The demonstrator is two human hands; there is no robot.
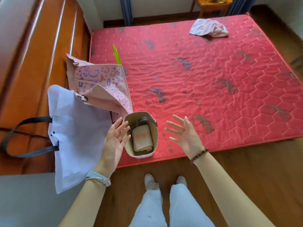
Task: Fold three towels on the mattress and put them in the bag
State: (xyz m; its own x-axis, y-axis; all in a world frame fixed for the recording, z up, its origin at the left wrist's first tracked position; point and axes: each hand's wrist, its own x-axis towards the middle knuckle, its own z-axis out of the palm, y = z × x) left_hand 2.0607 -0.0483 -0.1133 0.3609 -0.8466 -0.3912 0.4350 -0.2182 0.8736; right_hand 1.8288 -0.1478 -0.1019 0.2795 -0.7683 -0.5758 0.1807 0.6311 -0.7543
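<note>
A small beige bucket bag [155,128] with a dark strap stands at the near edge of the red quilted mattress [213,87]. Inside it lies a folded cream towel [142,138] with a pink pattern. My left hand [114,141] hovers open just left of the bag, fingers spread, holding nothing. Right of the bag my right hand [183,135] is also open and empty, palm facing inward. A crumpled pale pink towel [209,27] lies at the mattress's far right corner.
A pink patterned tote [101,82] and a lavender bag [77,136] with dark handles rest at the mattress's left edge against an orange wooden bed frame [32,79]. A green object [116,54] sticks up behind the tote. A wooden stool [211,5] stands beyond. My feet are on wooden floor.
</note>
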